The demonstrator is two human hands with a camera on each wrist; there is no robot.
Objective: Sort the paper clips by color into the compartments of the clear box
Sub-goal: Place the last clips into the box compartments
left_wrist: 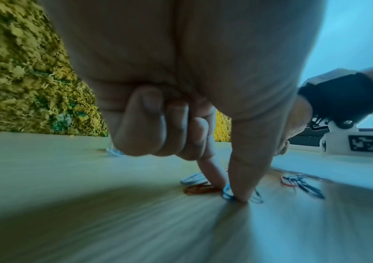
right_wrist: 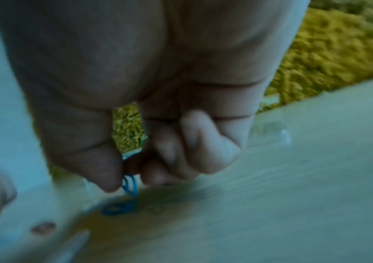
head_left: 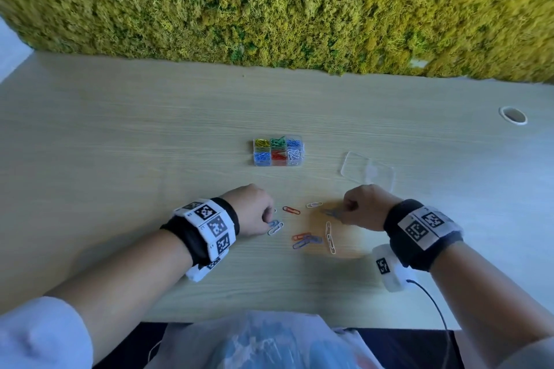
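The clear box [head_left: 301,149] stands mid-table, its six compartments holding yellow, green, blue, red and white clips. Near the front, my left hand [head_left: 269,222] has thumb and forefinger down on the table, pinching a blue paper clip [left_wrist: 227,191] beside a white clip [head_left: 276,229]. My right hand [head_left: 344,213] pinches another blue paper clip [right_wrist: 129,185] between thumb and forefinger, just above the wood; the other fingers are curled in. Loose between the hands lie a red clip [head_left: 291,210], a white clip [head_left: 314,204], two white clips [head_left: 329,237], an orange clip [head_left: 300,236] and bluish clips [head_left: 308,241].
The box's clear lid [head_left: 368,171] lies flat to the right of the box, behind my right hand. A moss wall [head_left: 269,9] runs along the table's far edge. A cable hole [head_left: 513,115] sits far right. A plastic bag [head_left: 263,341] lies at the near edge.
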